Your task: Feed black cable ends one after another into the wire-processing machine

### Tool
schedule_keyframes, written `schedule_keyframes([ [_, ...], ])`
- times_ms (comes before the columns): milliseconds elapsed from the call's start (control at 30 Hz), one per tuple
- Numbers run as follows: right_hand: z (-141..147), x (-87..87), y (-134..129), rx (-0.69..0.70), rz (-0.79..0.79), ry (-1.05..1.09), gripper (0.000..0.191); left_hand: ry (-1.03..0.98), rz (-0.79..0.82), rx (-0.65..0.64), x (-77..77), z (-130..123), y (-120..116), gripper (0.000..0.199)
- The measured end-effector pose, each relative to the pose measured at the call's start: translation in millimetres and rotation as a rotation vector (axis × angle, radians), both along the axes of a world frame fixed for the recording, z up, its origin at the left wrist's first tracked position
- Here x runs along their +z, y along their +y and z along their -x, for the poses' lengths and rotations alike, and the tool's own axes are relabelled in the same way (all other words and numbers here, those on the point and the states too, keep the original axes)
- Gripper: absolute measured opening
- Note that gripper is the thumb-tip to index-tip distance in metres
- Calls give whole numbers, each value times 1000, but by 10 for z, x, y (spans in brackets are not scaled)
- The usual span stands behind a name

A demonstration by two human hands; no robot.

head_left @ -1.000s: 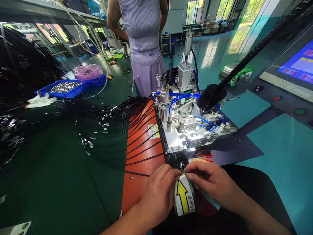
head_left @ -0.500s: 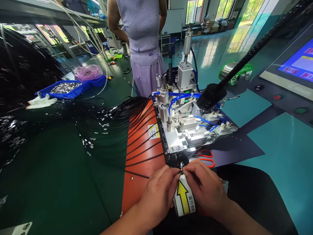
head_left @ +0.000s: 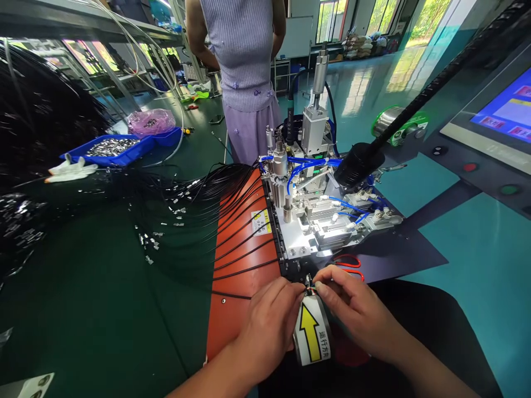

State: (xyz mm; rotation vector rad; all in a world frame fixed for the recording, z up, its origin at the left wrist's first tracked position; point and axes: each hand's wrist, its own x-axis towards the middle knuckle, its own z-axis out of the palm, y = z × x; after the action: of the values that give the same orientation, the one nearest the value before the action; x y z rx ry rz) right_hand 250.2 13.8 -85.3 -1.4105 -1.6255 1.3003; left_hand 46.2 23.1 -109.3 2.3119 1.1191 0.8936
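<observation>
My left hand (head_left: 274, 318) is closed in a pinch on the end of a black cable (head_left: 232, 294) that runs in from the left over the orange-red plate. Across from it, the fingertips of my right hand (head_left: 348, 301) pinch thin wires (head_left: 312, 288) at that cable's end. Both hands meet just in front of the silver and black machine (head_left: 319, 221), at the near end of its black track. Beneath the fingers is a metal piece with a white label and yellow arrow (head_left: 309, 331). Small details between the fingertips are partly hidden.
Several black cables cross the orange-red plate (head_left: 244, 320) into the machine. Red-handled scissors (head_left: 350, 260) lie beyond my right hand. Blue trays (head_left: 124, 157) of metal parts and a white glove (head_left: 70, 170) are on the green table. A person (head_left: 244, 72) stands behind the machine; a control panel (head_left: 489, 171) is right.
My right hand has shifted slightly right and its fingers have opened away from my left fingertips, exposing the thin wires. My left hand keeps nearly the same place and pinch.
</observation>
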Motion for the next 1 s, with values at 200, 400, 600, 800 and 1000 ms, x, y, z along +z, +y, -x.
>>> schedule_keyframes([
  [200, 15, -13, 38, 34, -114, -122, 23, 14, 7, -13, -7, 6, -3, 18],
  [400, 23, -99, 115, 7, -98, -104, 29, 32, -16, -28, -11, 56, 57, 26],
  [600, 35, -253, 175, -36, -82, -98, 30, 65, -75, -4, -6, 115, 133, 30],
  [800, 73, -314, 209, -65, -87, -98, 28, 97, -105, 28, -27, 96, 138, 28],
  [1000, 78, -309, 197, -68, -92, -100, 27, 101, -112, 42, -25, 86, 136, 27],
])
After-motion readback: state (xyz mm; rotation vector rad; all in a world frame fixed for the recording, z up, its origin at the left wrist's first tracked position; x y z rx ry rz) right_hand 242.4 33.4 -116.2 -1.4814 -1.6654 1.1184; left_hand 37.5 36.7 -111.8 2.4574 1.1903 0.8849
